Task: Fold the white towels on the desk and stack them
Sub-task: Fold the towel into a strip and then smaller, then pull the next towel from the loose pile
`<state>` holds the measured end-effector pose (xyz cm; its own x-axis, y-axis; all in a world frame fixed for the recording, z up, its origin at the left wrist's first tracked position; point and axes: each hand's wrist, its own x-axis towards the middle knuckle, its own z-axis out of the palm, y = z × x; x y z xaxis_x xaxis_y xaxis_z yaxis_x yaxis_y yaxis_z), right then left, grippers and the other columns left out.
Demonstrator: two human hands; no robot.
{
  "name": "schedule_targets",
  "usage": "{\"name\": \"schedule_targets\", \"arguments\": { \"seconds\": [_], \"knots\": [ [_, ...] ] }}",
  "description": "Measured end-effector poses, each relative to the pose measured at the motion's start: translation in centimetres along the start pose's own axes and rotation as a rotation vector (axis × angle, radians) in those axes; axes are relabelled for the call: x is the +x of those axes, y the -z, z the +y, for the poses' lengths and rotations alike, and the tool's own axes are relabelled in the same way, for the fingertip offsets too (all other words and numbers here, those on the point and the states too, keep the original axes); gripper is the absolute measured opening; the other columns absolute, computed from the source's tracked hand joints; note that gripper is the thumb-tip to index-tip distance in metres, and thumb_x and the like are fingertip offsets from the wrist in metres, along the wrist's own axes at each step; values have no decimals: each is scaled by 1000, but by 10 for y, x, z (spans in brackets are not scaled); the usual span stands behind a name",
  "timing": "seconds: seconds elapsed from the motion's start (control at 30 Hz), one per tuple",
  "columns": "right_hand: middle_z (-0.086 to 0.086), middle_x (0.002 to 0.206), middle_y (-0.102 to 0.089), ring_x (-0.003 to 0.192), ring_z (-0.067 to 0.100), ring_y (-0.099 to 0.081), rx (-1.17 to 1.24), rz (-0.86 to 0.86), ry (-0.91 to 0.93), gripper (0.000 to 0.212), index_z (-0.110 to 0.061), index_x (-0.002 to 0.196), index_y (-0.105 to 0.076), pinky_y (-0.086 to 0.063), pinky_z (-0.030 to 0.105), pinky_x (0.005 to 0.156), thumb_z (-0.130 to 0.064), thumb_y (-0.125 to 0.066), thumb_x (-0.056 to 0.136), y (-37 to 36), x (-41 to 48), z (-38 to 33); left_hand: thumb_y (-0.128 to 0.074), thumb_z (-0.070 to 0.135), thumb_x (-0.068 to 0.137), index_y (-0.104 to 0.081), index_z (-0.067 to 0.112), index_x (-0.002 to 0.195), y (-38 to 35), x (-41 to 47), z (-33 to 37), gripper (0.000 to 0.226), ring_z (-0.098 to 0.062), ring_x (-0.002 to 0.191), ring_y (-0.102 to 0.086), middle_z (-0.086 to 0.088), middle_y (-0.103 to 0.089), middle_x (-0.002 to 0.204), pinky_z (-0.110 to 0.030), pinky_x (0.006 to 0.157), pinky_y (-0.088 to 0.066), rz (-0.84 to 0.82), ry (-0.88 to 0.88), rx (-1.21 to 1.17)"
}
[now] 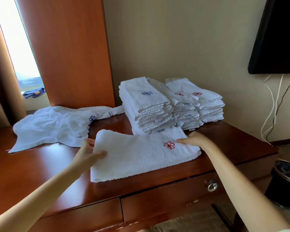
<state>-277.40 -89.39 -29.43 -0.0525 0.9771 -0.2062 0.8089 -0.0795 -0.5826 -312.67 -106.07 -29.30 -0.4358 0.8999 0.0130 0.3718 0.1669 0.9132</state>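
Three towel stacks (146,104) (185,114) (210,106), one folded towel (141,154), one unfolded towel (50,128).

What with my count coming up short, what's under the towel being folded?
The folded towel lies on the desk, left hand and right hand holding its ends. Whatever is beneath is covered, so cannot be seen.
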Motion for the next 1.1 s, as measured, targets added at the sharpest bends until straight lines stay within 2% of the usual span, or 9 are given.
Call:
{"name": "schedule_targets", "arguments": {
  "seconds": [0.1, 0.2, 0.37, 0.47, 0.53, 0.67, 0.83, 0.97, 1.1],
  "knots": [
    [-8, 98, -57, 91, 9, -55, 110, 72, 294, 32, -18, 95, -62, -45, 25, 74, -44, -75, 81, 17, -11, -9, -71, 7, 83, -39, 26, 111, -2, -9, 36, 47, -25, 94, -56, -6, -57, 104, -28, 67, -45, 14, -355, 65],
    [-18, 129, -44, 123, 1, -40, 298, 35, 561, 74, -27, 138, -47, -36, 15, 89, -47, -78, 73, 40, -43, -41, -71, 3, 83, -42, 24, 118, -5, -17, 92, 50, -19, 98, -54, -4, -56, 107, -28, 80, -45, -28, -613, 135],
    [-21, 147, -37, 134, -6, -31, 345, -19, 853, 82, -33, 145, -37, -29, 18, 106, -38, -79, 75, 69, -79, -98, -72, -2, 80, -48, 18, 124, -16, -32, 178, 54, 2, 100, -51, 12, -55, 106, -12, 90, -39, -101, -921, 261],
    [-17, 120, -64, 111, -8, -57, 467, 5, 907, 50, -31, 122, -58, -43, 9, 90, -26, -81, 78, 87, -85, -113, -71, -1, 81, -49, 17, 129, -20, -33, 214, 56, 9, 97, -51, 20, -56, 107, -8, 86, -37, -146, -1017, 319],
    [-14, 95, -74, 90, -1, -68, 614, 9, 913, 24, -30, 99, -68, -50, 11, 73, -23, -79, 79, 98, -88, -116, -73, 6, 82, -50, 17, 130, -23, -30, 232, 54, 1, 102, -54, 13, -60, 112, -15, 90, -39, -89, -1036, 301],
    [-2, 93, -75, 85, 14, -72, 843, 89, 885, 11, -23, 94, -71, -55, 23, 69, -25, -74, 84, 118, -82, -120, -75, 26, 82, -36, 24, 139, -39, -19, 236, 69, -6, 109, -53, 14, -53, 121, -20, 88, -42, 90, -973, 90],
    [2, 93, -76, 86, 16, -72, 1044, 193, 814, 17, -15, 100, -69, -55, 25, 69, -24, -73, 86, 168, -67, -127, -78, 34, 71, 3, 34, 149, -89, -5, 214, 112, -17, 111, -61, -3, -45, 139, -25, 79, -54, -208, -513, -274],
    [5, 95, -76, 89, 21, -72, 1068, 247, 810, 21, -14, 100, -70, -58, 33, 77, -26, -75, 83, 208, -48, -140, -80, 31, 73, -32, 34, 137, -141, 4, 197, 80, -11, 102, -67, 6, -64, 124, -29, 71, -58, -602, -354, -283],
    [3, 97, -75, 91, 19, -72, 1024, 276, 810, 24, -14, 102, -69, -58, 32, 78, -26, -76, 83, 238, -15, -160, -74, 15, 83, -48, 36, 120, -179, 27, 208, 50, -7, 102, -66, 3, -66, 119, -21, 73, -56, -553, -465, -378]
  ]
}}
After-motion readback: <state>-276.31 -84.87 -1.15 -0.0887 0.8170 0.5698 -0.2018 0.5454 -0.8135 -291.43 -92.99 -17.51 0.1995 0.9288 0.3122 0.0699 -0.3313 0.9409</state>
